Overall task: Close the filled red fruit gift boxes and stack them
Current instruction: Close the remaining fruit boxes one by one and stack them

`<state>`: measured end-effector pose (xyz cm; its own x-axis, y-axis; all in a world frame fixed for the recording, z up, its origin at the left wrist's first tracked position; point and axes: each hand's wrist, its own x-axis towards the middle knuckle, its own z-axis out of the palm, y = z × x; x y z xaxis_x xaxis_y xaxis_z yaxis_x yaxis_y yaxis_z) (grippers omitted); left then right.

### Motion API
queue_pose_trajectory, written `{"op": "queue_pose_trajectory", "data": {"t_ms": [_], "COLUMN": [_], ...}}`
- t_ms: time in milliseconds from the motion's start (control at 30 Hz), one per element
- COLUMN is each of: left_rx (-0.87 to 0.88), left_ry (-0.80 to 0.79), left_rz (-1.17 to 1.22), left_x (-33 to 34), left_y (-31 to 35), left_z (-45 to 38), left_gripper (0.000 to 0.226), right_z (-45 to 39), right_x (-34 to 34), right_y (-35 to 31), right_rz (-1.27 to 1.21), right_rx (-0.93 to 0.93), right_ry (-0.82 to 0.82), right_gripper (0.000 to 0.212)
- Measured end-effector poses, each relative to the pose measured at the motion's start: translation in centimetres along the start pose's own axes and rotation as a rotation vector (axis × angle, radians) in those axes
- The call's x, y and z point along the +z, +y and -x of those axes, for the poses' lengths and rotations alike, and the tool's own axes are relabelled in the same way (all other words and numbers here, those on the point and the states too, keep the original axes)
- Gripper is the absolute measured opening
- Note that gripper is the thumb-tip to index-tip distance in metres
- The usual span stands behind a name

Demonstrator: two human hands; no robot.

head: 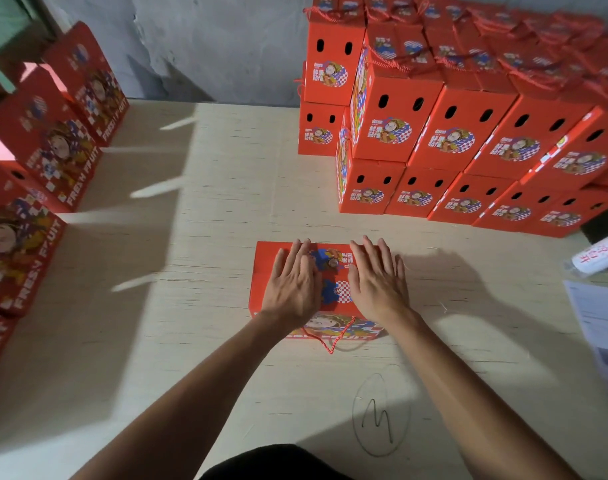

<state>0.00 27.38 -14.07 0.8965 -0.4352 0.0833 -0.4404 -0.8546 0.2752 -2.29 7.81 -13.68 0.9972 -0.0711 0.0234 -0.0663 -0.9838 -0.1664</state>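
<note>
Far to the left of the hands, a row of open red printed cardboard boxes (42,147) is seen. The left hand (292,285) and right hand (378,282) are laid flat, fingers straight, on the red cardboard gift box (333,296) beneath them on the table (191,306). Even pressure should be applied along both flaps, and the red cord handle (337,336) kept free. Beyond and to the right, the stack of closed red boxes (468,133) is waiting.

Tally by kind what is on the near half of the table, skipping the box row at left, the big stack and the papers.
Red gift box: 1
Hands pressing flat on it: 2 (left hand, right hand)
Labelled bottle: 1
Total: 4
</note>
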Motion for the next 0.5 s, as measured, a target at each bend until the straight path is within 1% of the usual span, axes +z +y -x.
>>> {"op": "queue_pose_trajectory", "data": {"t_ms": [100,133,233,267,300,333,400,467,500], "left_rx": [0.016,-0.008,-0.206,-0.226,-0.194,-0.115,0.113,0.316,0.369], "left_ry": [0.013,0.014,-0.025,-0.042,-0.048,-0.047,-0.054,-0.039,-0.018], "left_rz": [0.02,0.025,-0.002,-0.016,-0.043,-0.08,-0.129,-0.152,-0.149], "left_x": [-0.1,-0.2,-0.4,-0.3,-0.2,0.0,0.0,0.1,0.2], "left_y": [0.0,0.0,0.1,0.1,0.1,-0.1,-1.2,-2.4,-2.8], "left_z": [0.0,0.2,0.8,1.1,1.5,2.0,2.5,2.4,2.4], "left_gripper": [0.048,0.05,0.074,0.083,0.09,0.097,0.104,0.099,0.093], "right_z": [0.0,0.0,0.0,-0.2,-0.4,-0.6,-1.2,-1.8,-1.9], "right_x": [-0.2,-0.3,-0.3,-0.3,-0.3,-0.3,-0.2,-0.1,0.0], "right_y": [-0.2,-0.2,0.0,0.0,0.1,0.1,-0.1,-0.3,-0.5], "right_rz": [-0.01,-0.016,0.001,0.002,0.009,0.022,0.056,0.095,0.117], "right_rx": [0.011,0.012,0.006,0.011,0.021,0.031,0.034,0.034,0.037], "right_ry": [-0.013,-0.021,0.001,-0.004,-0.006,0.0,0.029,0.053,0.057], "right_gripper": [0.056,0.056,0.057,0.059,0.062,0.065,0.069,0.07,0.07]}}
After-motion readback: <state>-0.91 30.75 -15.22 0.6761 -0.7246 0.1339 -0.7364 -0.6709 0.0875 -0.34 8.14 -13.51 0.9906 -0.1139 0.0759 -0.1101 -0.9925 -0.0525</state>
